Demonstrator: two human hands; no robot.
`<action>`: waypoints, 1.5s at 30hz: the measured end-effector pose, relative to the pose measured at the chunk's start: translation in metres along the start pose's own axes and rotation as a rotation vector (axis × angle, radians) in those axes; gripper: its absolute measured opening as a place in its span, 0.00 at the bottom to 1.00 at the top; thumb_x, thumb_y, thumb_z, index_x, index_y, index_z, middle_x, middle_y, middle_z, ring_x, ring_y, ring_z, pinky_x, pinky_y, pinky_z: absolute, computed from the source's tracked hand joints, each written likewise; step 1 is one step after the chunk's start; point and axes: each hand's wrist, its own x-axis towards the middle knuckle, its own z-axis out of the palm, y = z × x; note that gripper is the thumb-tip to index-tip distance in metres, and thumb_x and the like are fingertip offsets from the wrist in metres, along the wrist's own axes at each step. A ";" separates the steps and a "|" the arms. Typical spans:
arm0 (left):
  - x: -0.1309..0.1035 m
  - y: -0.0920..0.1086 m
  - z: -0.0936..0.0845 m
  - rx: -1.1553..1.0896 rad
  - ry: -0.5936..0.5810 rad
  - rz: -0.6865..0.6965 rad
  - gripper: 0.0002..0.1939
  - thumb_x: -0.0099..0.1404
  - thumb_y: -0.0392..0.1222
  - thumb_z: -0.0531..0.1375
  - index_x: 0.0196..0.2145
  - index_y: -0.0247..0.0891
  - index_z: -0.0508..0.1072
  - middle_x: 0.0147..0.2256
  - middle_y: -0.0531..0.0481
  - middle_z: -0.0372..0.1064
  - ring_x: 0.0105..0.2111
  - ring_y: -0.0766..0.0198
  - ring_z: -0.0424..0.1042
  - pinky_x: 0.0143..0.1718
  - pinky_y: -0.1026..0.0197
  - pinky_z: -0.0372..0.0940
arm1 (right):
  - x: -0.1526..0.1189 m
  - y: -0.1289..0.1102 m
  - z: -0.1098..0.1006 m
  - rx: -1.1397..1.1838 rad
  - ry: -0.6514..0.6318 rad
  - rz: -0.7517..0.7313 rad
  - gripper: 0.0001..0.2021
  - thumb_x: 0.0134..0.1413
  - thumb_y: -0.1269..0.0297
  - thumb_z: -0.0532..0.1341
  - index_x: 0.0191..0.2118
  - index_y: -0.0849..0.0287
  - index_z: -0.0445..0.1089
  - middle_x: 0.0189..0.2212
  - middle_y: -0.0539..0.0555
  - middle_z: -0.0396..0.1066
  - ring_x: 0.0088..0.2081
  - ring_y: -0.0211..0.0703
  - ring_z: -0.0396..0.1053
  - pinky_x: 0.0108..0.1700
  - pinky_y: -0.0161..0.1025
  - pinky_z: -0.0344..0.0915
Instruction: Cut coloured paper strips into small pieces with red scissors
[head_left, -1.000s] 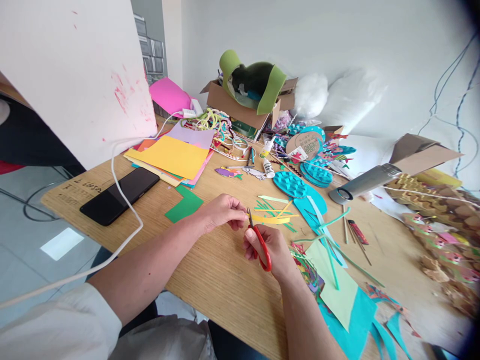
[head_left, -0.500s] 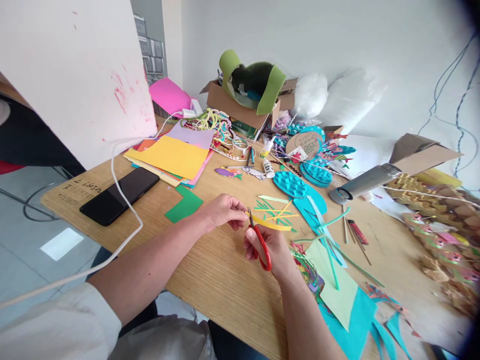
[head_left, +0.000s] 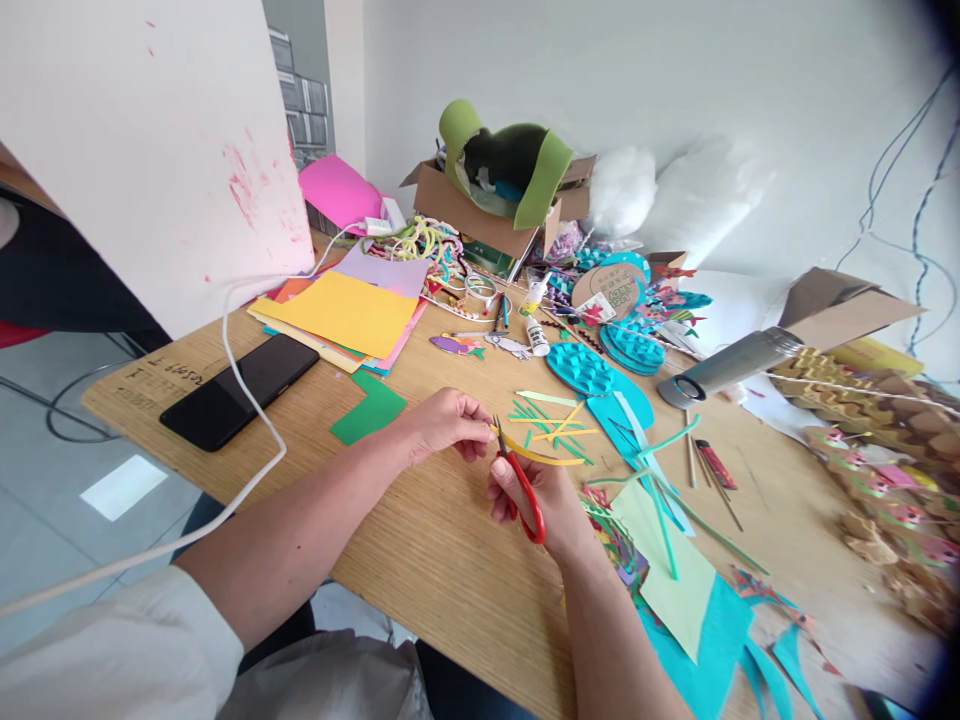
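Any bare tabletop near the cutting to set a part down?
Largest bare patch: the tabletop between the left forearm and right forearm, nearer the wearer than the scissors. Smaller one: between the green paper and purple fish cutout. Crowded: beyond the scissors, with loose strips; right, around the pale-green sheet; back, around the cardboard box.

Scissors (head_left: 528,487) (red-handled) at yellow strip (head_left: 546,459)

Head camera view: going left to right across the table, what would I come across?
Black phone, green paper piece, left hand, right hand holding red-handled scissors, silver flask, brown egg-carton pieces.
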 end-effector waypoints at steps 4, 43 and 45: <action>-0.002 0.004 0.000 -0.009 0.019 0.003 0.08 0.46 0.40 0.63 0.21 0.33 0.70 0.18 0.52 0.67 0.19 0.71 0.65 0.23 0.66 0.62 | -0.002 -0.001 -0.001 0.000 0.012 0.024 0.23 0.46 0.42 0.63 0.23 0.60 0.65 0.16 0.49 0.66 0.16 0.36 0.66 0.17 0.31 0.62; -0.001 0.000 0.001 -0.062 0.041 -0.015 0.09 0.47 0.40 0.65 0.25 0.33 0.71 0.19 0.53 0.68 0.19 0.70 0.66 0.23 0.66 0.63 | -0.003 -0.005 0.004 0.030 0.071 -0.016 0.23 0.48 0.43 0.62 0.22 0.61 0.64 0.16 0.49 0.66 0.14 0.34 0.65 0.16 0.30 0.62; -0.001 0.000 0.001 -0.062 0.041 -0.011 0.09 0.47 0.40 0.65 0.25 0.33 0.71 0.18 0.53 0.68 0.19 0.70 0.66 0.24 0.66 0.63 | -0.003 -0.004 0.003 0.029 0.049 -0.015 0.23 0.48 0.43 0.62 0.23 0.61 0.64 0.16 0.49 0.67 0.15 0.35 0.66 0.17 0.30 0.63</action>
